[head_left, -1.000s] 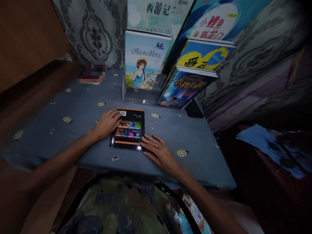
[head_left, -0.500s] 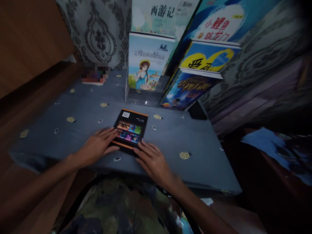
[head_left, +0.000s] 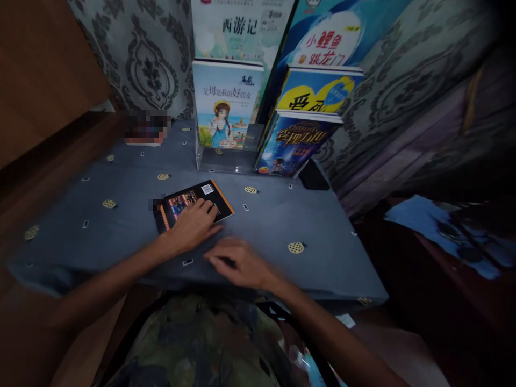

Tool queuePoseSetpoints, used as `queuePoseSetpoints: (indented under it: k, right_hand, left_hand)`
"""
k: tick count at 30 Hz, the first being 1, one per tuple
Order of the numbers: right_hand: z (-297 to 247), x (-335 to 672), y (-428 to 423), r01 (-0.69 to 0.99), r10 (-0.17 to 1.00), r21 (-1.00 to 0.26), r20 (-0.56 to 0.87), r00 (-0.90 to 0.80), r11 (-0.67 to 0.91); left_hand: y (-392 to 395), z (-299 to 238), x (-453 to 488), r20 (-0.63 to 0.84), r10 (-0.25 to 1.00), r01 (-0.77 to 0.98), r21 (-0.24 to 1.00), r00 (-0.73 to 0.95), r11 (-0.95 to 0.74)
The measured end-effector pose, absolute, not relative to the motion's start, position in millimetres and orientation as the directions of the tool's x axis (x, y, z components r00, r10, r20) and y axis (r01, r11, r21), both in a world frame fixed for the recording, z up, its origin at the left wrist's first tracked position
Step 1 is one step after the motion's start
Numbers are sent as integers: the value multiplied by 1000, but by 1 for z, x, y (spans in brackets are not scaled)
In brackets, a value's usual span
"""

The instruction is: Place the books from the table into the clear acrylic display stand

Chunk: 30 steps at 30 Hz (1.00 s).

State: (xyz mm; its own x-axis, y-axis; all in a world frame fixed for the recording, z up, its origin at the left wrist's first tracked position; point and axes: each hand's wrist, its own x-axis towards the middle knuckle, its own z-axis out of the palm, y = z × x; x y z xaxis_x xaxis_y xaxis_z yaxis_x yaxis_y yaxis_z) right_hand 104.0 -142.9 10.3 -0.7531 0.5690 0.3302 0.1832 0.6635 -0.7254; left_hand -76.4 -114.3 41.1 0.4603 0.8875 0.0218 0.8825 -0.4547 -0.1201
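A black book (head_left: 223, 207) with orange edge strips, a barcode and rows of small colourful pictures lies at a slant on the table. My left hand (head_left: 195, 223) rests over its near side, fingers stretched onto the cover and hiding part of the pictures. My right hand (head_left: 240, 263) hovers over the cloth to the right of the book and does not touch it. Its fingers are curled in, slightly blurred, and I see nothing in them.
Beyond the book, a clear stand (head_left: 226, 162) holds several upright books, among them a dark blue book (head_left: 300, 142) and a pale blue book (head_left: 226, 107). A black flat object (head_left: 315, 176) lies right of it. A small red book (head_left: 144, 141) lies back left on the patterned tablecloth (head_left: 133, 177).
The book has turned to a slant, its barcode end swinging rightward. My left hand has moved onto the cover; my right hand has come off the book and curled. The whole view has shifted slightly.
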Motion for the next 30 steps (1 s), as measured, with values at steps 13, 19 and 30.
queuePoseSetpoints:
  k: [13,19,30]
  right_hand:
    - [-22,128,-54,191,877,-895,318,-361,403]
    - [-22,131,-60,194,868,-891,316,-382,410]
    - [-16,131,-63,175,858,-885,342,-383,431]
  left_hand:
    - [-118,32,-59,13,919,899,-214,394,-382]
    - [-117,31,-60,33,912,895,-214,408,-392]
    - [-116,33,-62,16,913,898,-189,408,-398]
